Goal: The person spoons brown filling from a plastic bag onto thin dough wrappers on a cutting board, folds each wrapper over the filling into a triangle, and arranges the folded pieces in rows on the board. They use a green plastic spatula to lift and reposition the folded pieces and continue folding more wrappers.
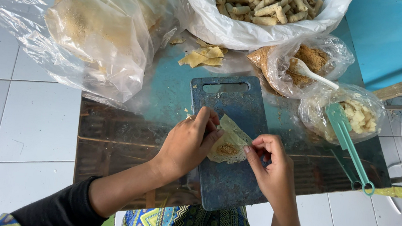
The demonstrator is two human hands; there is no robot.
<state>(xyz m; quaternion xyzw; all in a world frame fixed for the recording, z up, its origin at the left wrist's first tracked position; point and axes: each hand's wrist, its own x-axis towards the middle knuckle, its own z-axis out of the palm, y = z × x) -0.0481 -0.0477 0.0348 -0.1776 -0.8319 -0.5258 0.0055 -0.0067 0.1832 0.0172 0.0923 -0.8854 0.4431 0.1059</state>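
Observation:
A thin pale pastry wrapper (228,146) with a spoonful of brown filling lies on a dark blue cutting board (233,107). My left hand (189,143) presses the wrapper's left edge, fingers curled over it. My right hand (270,162) pinches the wrapper's right edge between thumb and fingertips. Both hands hold the same wrapper above the middle of the board.
A low table (119,138) carries a large plastic bag of wrappers (100,25), a white bag of finished rolls (258,3), a bag of brown crumbs with a white spoon (311,73), and a bag of pale pieces with a green utensil (348,144). Loose wrapper scraps (204,55) lie behind the board. White tiled floor surrounds.

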